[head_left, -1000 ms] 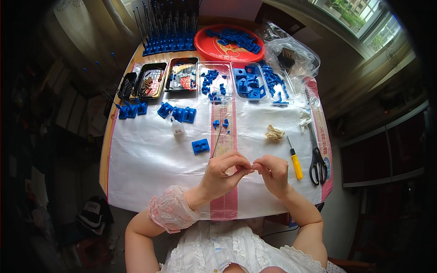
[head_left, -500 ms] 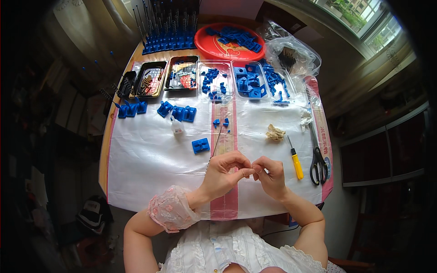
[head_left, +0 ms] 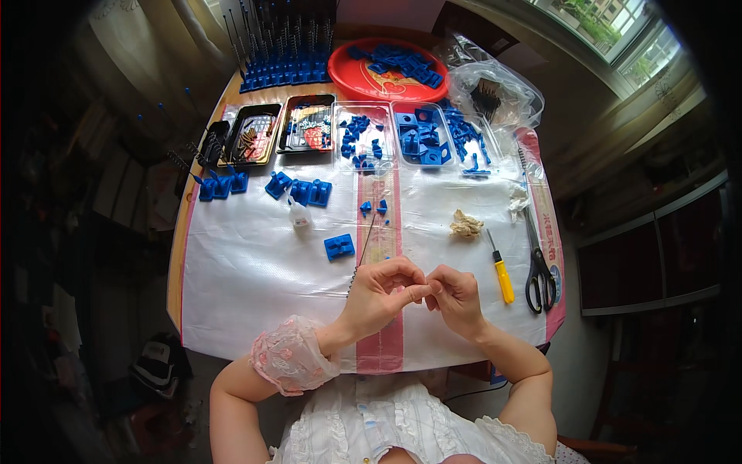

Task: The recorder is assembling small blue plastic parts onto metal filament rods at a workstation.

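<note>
Thin metal rod shows beside my left hand, which meets my right hand with narrowly pinched fingertips; what they hold, I cannot tell.

On head cam I've got L hand & R hand meeting at the fingertips; can't tell what's pinched btwn them, if anything. Thin metal rod w/ spiral lower end shows just beyond L hand. Blue block is near it, small white bottle farther back. To the R: crumpled cloth, yellow screwdriver, scissors. Red basin at the back, w/ blue pcs.
</note>
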A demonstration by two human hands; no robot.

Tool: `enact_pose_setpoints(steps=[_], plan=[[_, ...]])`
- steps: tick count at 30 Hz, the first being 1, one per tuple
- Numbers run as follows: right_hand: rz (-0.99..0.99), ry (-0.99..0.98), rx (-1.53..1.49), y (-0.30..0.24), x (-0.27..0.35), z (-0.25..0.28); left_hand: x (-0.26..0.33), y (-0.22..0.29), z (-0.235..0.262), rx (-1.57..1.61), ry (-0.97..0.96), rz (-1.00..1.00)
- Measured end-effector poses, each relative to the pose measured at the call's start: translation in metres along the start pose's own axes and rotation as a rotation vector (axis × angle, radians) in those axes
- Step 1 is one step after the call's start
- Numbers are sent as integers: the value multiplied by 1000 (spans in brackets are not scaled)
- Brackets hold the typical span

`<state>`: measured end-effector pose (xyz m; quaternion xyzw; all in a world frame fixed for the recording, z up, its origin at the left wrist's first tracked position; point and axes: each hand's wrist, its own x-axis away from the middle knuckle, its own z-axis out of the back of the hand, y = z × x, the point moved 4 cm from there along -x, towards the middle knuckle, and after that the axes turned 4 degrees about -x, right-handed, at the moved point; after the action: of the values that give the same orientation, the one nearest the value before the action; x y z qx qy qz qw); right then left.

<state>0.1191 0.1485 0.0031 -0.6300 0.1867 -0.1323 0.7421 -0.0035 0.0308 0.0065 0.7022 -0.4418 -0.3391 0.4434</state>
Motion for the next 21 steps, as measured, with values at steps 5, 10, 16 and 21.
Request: enact_pose_setpoints(steps=[5,10,16,21], plan=[[-88,-24,-130,5,0,-2,0,-1,0,8,12,14],[-183,-45,-264,8,0,-4,0,-3,0,52,10,47],[-231,-98,-387,9,-3,-1,-1,-2,-4,152,-12,18],[-258,-125,-511,11,-5,-2,-3,-5,1,73,21,15]])
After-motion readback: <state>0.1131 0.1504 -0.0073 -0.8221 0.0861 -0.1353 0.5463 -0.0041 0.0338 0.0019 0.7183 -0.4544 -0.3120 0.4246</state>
